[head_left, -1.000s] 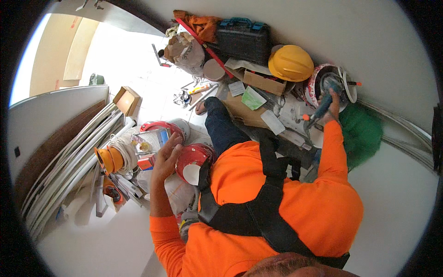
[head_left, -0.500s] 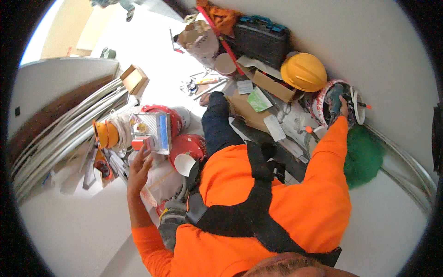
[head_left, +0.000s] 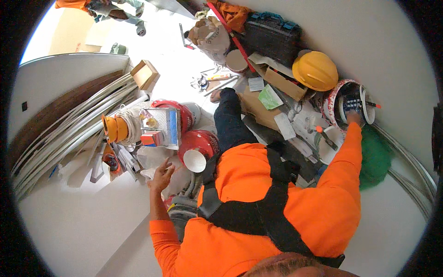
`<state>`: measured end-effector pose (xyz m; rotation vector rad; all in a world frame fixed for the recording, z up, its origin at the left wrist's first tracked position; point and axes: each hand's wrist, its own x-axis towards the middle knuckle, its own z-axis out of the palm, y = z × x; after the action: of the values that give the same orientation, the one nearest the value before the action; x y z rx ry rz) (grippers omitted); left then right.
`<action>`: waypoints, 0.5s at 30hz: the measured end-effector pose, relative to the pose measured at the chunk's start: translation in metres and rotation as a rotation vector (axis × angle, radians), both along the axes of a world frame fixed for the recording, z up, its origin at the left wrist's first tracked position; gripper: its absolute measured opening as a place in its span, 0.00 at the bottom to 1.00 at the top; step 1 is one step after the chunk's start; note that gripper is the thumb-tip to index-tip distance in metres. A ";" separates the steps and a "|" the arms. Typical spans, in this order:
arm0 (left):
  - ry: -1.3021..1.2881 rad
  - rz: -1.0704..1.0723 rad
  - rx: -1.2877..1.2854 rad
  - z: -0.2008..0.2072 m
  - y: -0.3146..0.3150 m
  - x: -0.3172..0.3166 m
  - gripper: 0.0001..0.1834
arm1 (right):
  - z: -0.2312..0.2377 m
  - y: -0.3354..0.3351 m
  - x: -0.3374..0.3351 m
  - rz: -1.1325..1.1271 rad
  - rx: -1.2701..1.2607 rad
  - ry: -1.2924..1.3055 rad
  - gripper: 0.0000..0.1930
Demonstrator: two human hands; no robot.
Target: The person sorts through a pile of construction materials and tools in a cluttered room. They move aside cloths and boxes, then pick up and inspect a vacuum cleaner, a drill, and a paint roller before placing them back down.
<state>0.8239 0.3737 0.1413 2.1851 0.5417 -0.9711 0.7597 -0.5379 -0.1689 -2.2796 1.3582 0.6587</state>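
Observation:
My right hand (head_left: 354, 118) reaches into a white bucket with a red-patterned rim (head_left: 330, 101) at the right. Its fingers are mostly hidden, right by a black piece with rows of pale dots (head_left: 352, 102) inside; whether they grip it I cannot tell. My left hand (head_left: 161, 176) hovers, fingers loosely apart and nothing in them, near a crumpled clear plastic bag (head_left: 177, 177). Beyond it stand a red bucket (head_left: 199, 141) with a white round piece (head_left: 194, 161) and a metal tray with a blue strip (head_left: 173, 127) bearing a small red-and-white box (head_left: 151, 138).
A yellow hard hat (head_left: 315, 70), a black tool case (head_left: 273, 39) and an open cardboard box (head_left: 284, 82) line the right wall. Long pale conduits (head_left: 78, 124) lie at the left. Green netting (head_left: 374, 159) lies beside my right forearm. Another person (head_left: 122, 11) is far off, upper left.
My right hand no longer shows the dark teal power tool it held; it is now deeper in the bucket. My left hand has drawn back from the small box. The view has shifted slightly.

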 end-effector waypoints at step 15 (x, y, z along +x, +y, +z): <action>0.058 0.260 -0.098 -0.055 0.035 -0.031 0.33 | -0.090 0.314 0.085 0.412 0.282 -0.270 0.18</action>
<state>0.7927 0.4092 0.0858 1.9471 0.7676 -0.9027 0.8446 -0.2234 -0.2589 -2.3231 0.6323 0.5937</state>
